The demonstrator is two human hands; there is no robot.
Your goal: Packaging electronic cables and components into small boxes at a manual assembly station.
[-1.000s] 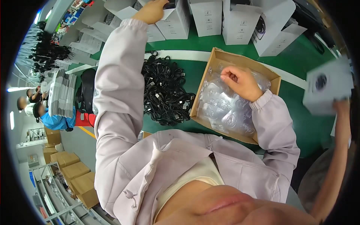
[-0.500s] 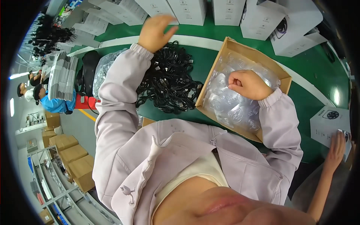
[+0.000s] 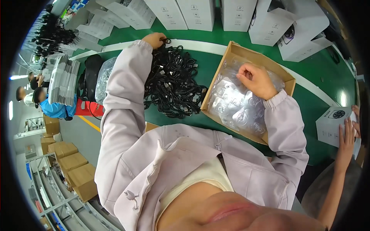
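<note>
At the far upper edge of a heap of black cables, my left hand has its fingers closed on a looped black cable. The heap is a tangle of coiled cords with metal plugs. My right hand hovers above an open cardboard box, its fingers curled in and nothing visible between them. Clear plastic pieces, thin and moulded, fill the box. The box stands tilted on the green tabletop, to the right of the cables.
White printed boxes line the far side, several with open flaps. Left of the cables lie a clear plastic bag and a black bag. At right, a co-worker's hands hold a white box.
My left hand has come down from above the cables onto their far edge and closed on one. My right hand has shifted slightly over the box. The co-worker's second hand has appeared.
</note>
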